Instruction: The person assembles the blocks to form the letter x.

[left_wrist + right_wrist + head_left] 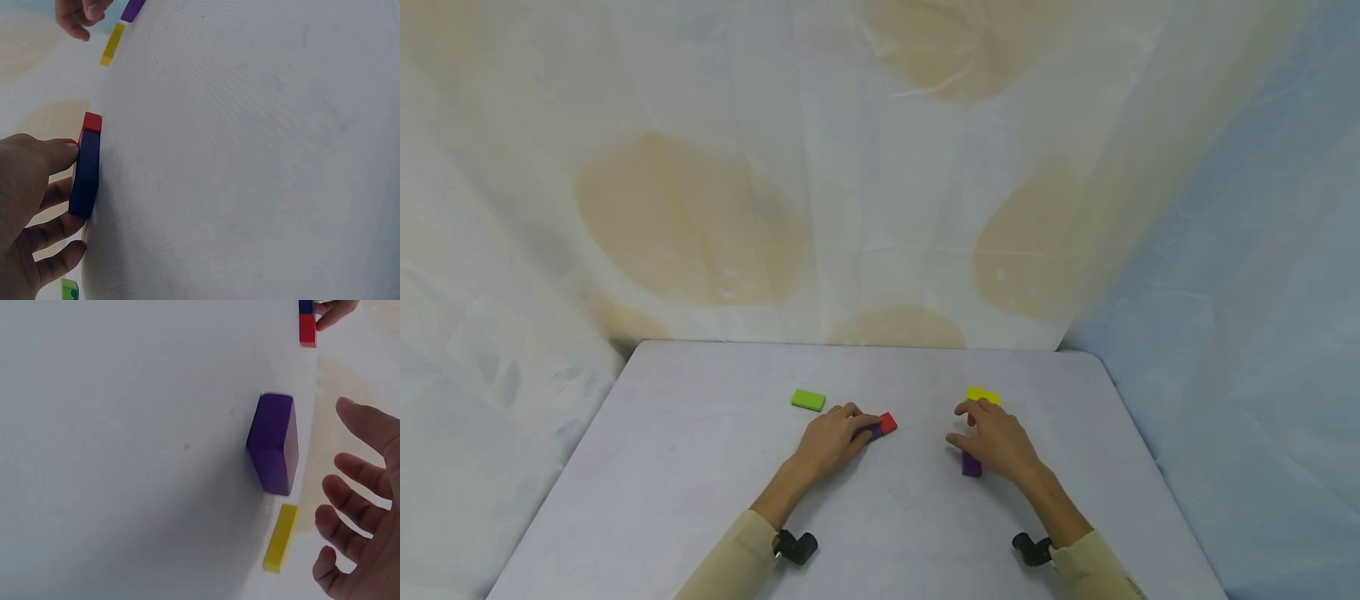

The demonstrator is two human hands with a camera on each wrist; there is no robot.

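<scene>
Farthest left on your table (700,467) lies a green block (808,400), flat and apart from your hands; the left wrist view catches only a corner of it at the bottom edge.

Next comes your left hand (832,440). From the head view it covers most of a dark blue block (872,431), with a red block (888,422) poking out just past the fingertips. The left wrist view shows what the head view hides: your fingers are curled along the side of the blue block, touching it, and the red block sits end to end against the blue one.

Your right hand (996,440) hovers with fingers spread and relaxed, holding nothing. The right wrist view shows a clear gap between the fingers and the purple block (274,444). The head view half hides that block under your palm. A yellow block (982,395) lies just beyond the fingertips.
</scene>
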